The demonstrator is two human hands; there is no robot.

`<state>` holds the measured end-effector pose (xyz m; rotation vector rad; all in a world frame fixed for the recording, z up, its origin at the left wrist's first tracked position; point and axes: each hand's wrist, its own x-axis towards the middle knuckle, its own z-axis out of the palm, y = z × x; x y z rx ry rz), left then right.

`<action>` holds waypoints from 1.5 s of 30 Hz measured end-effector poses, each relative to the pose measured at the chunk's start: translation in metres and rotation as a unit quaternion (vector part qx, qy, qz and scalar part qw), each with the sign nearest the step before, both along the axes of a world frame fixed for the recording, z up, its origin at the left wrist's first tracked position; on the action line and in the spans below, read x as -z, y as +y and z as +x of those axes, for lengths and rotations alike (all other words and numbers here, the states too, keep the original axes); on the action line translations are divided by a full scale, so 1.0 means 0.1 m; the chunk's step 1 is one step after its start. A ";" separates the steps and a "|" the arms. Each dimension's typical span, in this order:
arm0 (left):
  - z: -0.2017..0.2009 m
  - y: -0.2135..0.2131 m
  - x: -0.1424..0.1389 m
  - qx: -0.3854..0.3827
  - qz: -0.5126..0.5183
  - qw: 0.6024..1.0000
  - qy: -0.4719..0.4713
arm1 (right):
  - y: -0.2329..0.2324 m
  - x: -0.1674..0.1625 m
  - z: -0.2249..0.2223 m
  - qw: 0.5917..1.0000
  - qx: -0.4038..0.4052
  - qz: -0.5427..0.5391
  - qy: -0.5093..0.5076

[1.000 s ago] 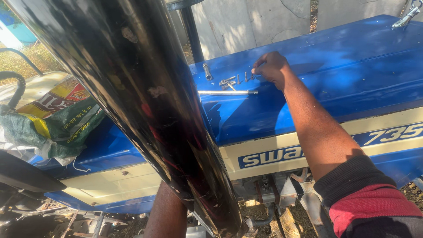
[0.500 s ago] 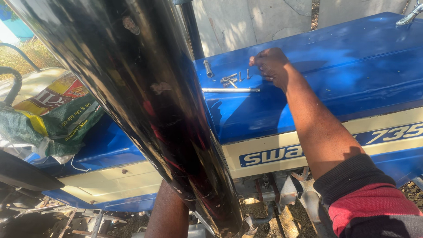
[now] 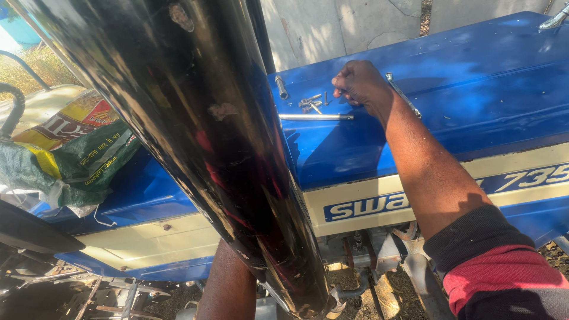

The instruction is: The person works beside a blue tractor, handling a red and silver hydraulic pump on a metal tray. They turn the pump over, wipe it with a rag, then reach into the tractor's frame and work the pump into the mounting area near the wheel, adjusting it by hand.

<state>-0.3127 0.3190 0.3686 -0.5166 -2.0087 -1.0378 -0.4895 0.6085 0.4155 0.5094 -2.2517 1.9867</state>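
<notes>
My right hand [image 3: 358, 83] reaches over the blue tractor hood [image 3: 474, 77]. Its fingers are curled shut beside a few small loose bolts [image 3: 311, 104]; I cannot see anything in them. A socket [image 3: 281, 87] and a long metal rod [image 3: 314, 117] lie by the bolts. A slim wrench [image 3: 406, 101] lies on the hood just behind my wrist. A big black exhaust pipe [image 3: 207, 136] slants across the foreground. My left forearm [image 3: 228, 284] rises under the pipe, and the pipe hides its hand.
A printed green and yellow sack [image 3: 71, 154] lies at the left on the tractor body. A cream side panel with blue lettering [image 3: 355, 204] runs below the hood. Engine parts and pipes [image 3: 367, 255] show underneath. A concrete wall [image 3: 344, 24] stands behind.
My right hand has stayed near the bolts and its fingers have curled in tighter. The wrench behind my wrist now shows. The pipe and left forearm have barely moved.
</notes>
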 end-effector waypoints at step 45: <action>2.22 2.34 3.89 0.204 0.429 0.548 -0.688 | 1.10 4.37 4.14 0.897 0.112 -0.196 -0.379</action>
